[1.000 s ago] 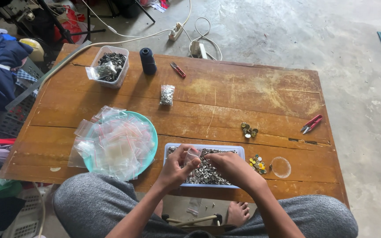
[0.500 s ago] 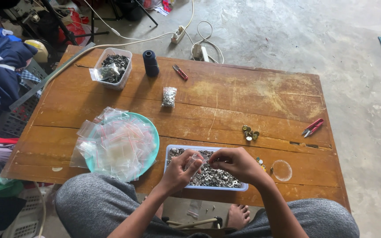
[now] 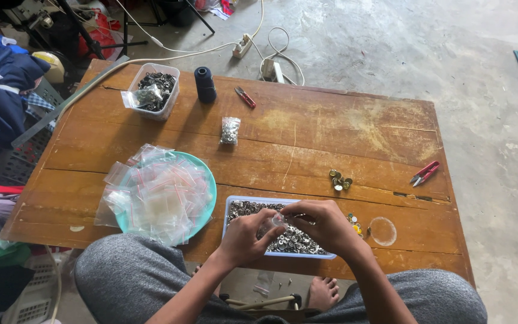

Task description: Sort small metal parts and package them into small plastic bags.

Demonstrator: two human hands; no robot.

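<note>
Both hands sat over the shallow blue plastic tray (image 3: 233, 207) of small silver metal snaps at the near table edge. Left hand (image 3: 244, 237) and right hand (image 3: 325, 225) pinched a tiny clear zip bag (image 3: 278, 220) between their fingertips. A teal plate (image 3: 208, 180) heaped with empty bags was just left.

A worn wooden table (image 3: 307, 138) stands on a grey concrete floor (image 3: 391, 48); white cables and a power strip (image 3: 242, 45) trail behind it; dark clothing, perhaps on crates, is heaped at left; soft, even daylight.
</note>
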